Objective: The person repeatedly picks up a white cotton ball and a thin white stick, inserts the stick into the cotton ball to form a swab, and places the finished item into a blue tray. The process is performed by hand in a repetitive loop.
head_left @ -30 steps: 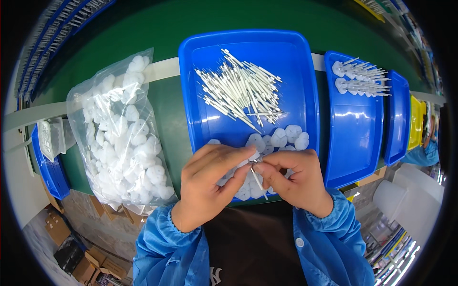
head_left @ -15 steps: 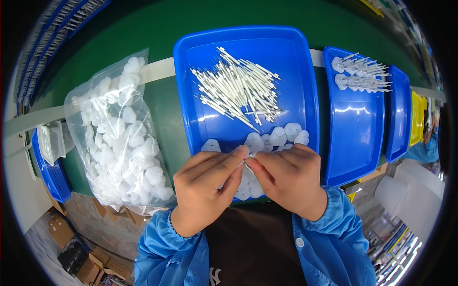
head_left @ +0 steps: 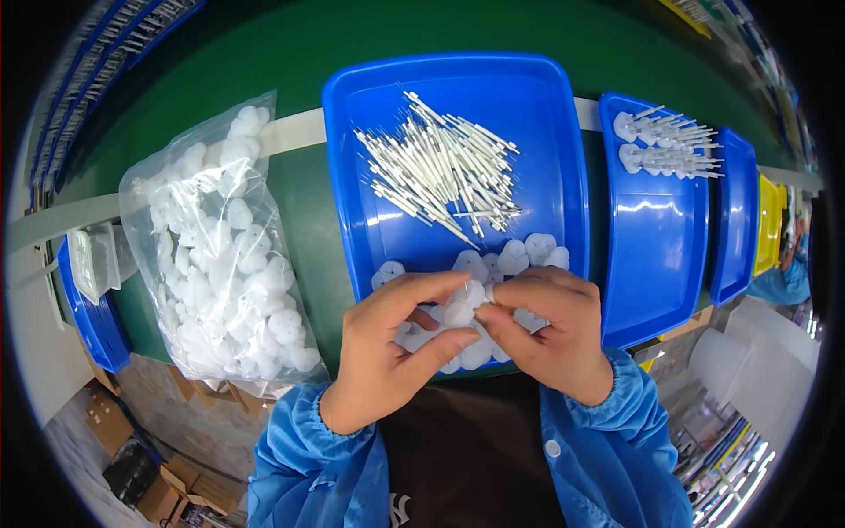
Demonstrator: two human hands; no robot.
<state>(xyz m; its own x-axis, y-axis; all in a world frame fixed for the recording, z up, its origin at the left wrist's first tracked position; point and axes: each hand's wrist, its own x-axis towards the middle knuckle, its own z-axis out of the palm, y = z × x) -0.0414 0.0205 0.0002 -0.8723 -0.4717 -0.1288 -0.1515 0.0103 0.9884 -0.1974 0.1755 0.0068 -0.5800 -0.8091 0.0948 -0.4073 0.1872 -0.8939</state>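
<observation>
Over the near edge of a large blue tray [head_left: 387, 236], my right hand [head_left: 556, 327] pinches a white lobed plastic piece [head_left: 461, 310] between thumb and fingers; the exact grip is partly hidden. My left hand [head_left: 385, 339] is at its left side, thumb and forefinger spread apart around the piece. Whether the left fingertips touch it I cannot tell. Beneath and behind both hands lie more white lobed pieces [head_left: 513, 257]. Thin white sticks with fine wire ends [head_left: 440, 167] form a loose pile farther back in the same tray.
To the left lies a clear plastic bag [head_left: 233, 246] full of white lobed pieces. On the right, a second blue tray [head_left: 656, 255] holds rows of pieces with sticks in them [head_left: 669, 145]. Beyond are another blue tray [head_left: 738, 211] and a yellow one [head_left: 770, 220]. A person's blue sleeve [head_left: 782, 283] shows far right.
My hands have moved apart from their close pinch. The left fingers have opened, and the white lobed piece now shows between the hands. The trays sit slightly lower in view.
</observation>
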